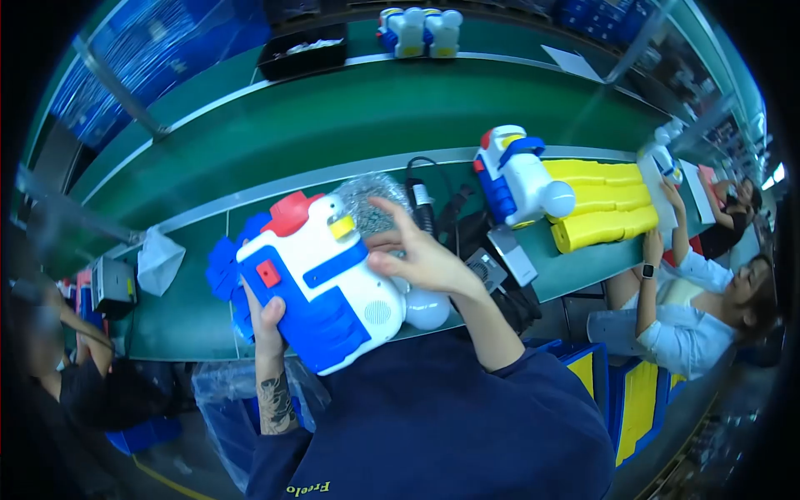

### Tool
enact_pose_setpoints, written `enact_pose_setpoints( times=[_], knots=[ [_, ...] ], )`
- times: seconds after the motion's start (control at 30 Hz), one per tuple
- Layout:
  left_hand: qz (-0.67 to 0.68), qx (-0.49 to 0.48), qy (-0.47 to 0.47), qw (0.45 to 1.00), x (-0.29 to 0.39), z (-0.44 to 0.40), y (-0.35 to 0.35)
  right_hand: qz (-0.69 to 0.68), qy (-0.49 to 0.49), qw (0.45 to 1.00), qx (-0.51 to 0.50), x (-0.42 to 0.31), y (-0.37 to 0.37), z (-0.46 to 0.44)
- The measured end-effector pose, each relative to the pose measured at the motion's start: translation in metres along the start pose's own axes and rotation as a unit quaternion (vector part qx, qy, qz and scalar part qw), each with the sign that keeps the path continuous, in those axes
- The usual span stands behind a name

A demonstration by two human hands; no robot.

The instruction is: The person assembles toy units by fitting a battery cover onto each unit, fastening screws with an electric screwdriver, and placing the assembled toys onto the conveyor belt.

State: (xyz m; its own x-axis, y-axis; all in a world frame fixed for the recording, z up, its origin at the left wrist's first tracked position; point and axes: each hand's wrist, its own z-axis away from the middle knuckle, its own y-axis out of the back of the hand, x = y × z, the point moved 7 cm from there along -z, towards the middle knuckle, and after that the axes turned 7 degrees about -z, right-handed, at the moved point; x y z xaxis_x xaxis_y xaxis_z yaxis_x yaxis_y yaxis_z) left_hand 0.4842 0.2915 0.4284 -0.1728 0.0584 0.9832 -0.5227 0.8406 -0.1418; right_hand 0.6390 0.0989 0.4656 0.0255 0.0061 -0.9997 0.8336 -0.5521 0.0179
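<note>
A white and blue toy (pixel 321 283) shaped like a chicken, with a red comb and a yellow beak, is tilted above the bench's near edge. My left hand (pixel 265 321) grips its lower left side, thumb on the blue part. My right hand (pixel 412 254) is at the toy's right side with fingers spread, the index finger raised; nothing is held in it. Blue pieces (pixel 223 267) lie behind the toy on the left. A crumpled clear plastic bag (pixel 371 200) is just beyond it.
Another white toy (pixel 521 179) lies beside yellow pieces (pixel 604 200) at right. A power tool (pixel 422 208) and a grey box (pixel 511 256) are nearer. A black tray (pixel 302 55) and more toys (pixel 421 33) sit at the back. People work at both sides.
</note>
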Motion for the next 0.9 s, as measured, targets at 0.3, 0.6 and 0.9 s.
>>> enact_pose_setpoints(
  times=[0.3,0.6,0.9],
  knots=[
    [-0.057,-0.011,-0.025,0.998,0.019,0.010,-0.031,-0.001,-0.013,1.000,-0.015,0.003,-0.004,0.011],
    [-0.091,0.037,-0.058,0.993,0.018,0.010,-0.019,0.042,0.079,0.995,0.044,0.003,-0.010,0.015],
    [-0.068,-0.003,-0.066,0.995,0.019,0.013,-0.031,-0.098,0.000,0.995,-0.020,0.023,-0.024,0.003]
  ],
)
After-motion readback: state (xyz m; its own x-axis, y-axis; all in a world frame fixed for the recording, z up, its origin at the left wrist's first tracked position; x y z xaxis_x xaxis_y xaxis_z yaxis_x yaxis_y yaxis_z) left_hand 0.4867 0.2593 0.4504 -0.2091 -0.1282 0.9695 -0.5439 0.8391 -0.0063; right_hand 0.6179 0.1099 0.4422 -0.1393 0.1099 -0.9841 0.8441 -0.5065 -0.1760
